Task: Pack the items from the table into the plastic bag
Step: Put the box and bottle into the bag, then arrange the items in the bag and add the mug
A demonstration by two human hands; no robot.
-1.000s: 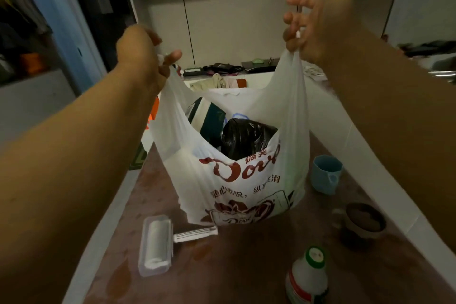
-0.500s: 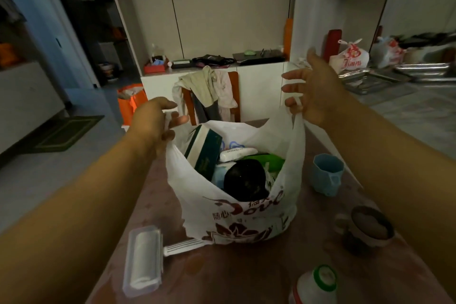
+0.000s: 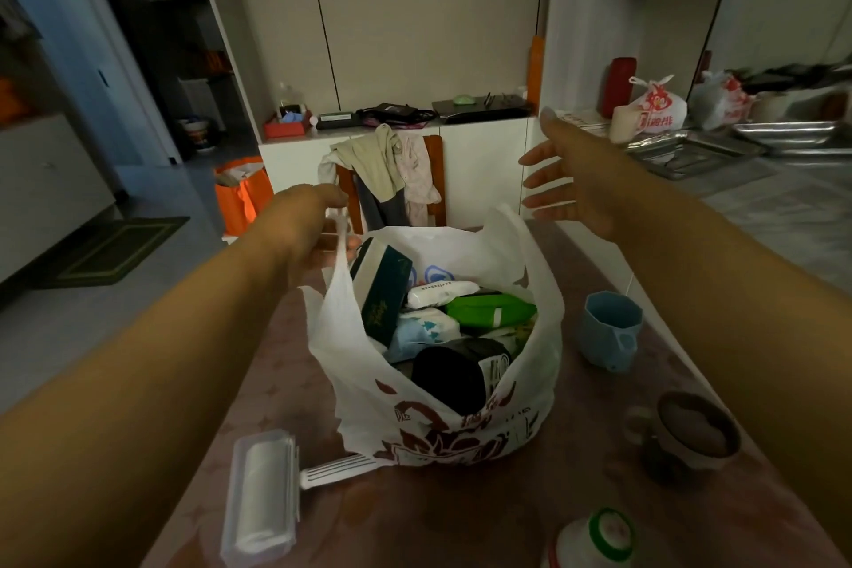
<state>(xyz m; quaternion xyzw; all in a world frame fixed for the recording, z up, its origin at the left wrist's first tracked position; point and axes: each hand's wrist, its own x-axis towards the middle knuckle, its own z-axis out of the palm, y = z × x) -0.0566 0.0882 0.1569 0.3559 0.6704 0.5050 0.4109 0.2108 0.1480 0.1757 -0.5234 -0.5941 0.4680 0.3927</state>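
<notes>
Plastic bag (image 3: 438, 406) now set down on bench (image 3: 576, 489), no longer lifted. Right hand (image 3: 571, 184) has let go of its handle, fingers spread wide. Left hand (image 3: 304, 231) still pinches left handle. Lint roller (image 3: 260, 498), blue cup (image 3: 611, 330), bottle (image 3: 594, 540) remain unpacked; pkg incomplete.

One head-worn wide view looks forward and down, close over the table (image 3: 415, 521).

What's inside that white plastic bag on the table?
The plastic bag holds a dark green box, a green packet, a white tube, a pale blue-and-white pack and a black round item. Anything underneath them is covered.
</notes>
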